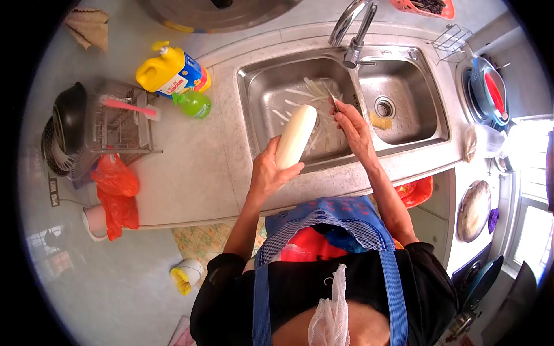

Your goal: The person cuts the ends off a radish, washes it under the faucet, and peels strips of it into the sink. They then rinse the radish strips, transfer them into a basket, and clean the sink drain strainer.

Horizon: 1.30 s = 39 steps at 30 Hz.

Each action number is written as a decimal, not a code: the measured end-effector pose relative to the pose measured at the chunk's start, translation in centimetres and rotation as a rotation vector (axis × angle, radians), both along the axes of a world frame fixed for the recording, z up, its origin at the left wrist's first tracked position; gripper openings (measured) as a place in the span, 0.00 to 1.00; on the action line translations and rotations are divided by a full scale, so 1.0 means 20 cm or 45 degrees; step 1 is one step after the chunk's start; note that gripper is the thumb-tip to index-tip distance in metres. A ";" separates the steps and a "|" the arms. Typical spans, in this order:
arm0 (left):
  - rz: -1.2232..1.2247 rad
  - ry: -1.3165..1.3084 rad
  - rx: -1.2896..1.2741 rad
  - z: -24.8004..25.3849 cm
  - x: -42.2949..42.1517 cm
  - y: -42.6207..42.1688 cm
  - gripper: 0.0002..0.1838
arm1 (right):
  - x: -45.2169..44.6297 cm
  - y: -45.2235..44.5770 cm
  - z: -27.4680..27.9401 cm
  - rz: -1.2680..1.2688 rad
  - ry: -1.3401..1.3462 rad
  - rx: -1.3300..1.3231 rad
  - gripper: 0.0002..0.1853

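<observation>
My left hand (271, 173) is wrapped round the lower end of a thick white radish (296, 135), its upper end tilted up and to the right over the large sink basin (262, 86). The radish surface looks smooth and pale. In my right hand (353, 128) is a small, thin metal peeler (333, 101), partly hidden by the fingers. It is held just right of the radish, apart from it. Long pale strips of peel (314, 87) lie scattered on the basin floor below both hands.
A chrome faucet (355, 49) rises behind the basins. The small right basin (398, 81) holds a yellow sponge (381, 121) near its drain. On the left counter stand a yellow detergent jug (167, 72), a green bottle (193, 105) and a wire dish rack (124, 130).
</observation>
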<state>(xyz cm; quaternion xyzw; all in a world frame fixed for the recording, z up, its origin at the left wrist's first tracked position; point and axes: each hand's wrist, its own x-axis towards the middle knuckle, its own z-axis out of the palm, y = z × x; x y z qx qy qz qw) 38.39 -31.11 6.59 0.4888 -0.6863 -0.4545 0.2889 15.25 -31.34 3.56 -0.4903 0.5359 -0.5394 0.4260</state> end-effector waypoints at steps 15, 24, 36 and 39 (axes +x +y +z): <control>0.465 1.453 0.882 0.03 -0.10 -0.13 0.21 | -0.15 -0.01 -0.27 0.036 -0.436 0.380 0.13; 0.422 2.243 1.481 -0.13 -0.08 -0.32 0.22 | 0.00 0.10 -0.10 0.124 -0.618 0.453 0.20; 0.123 2.101 0.763 -0.02 -0.07 -0.31 0.22 | 0.10 0.15 0.01 0.113 -0.292 0.226 0.26; 0.147 1.971 0.566 -0.01 -0.05 -0.30 0.23 | 0.10 0.15 0.03 0.038 -0.115 0.153 0.27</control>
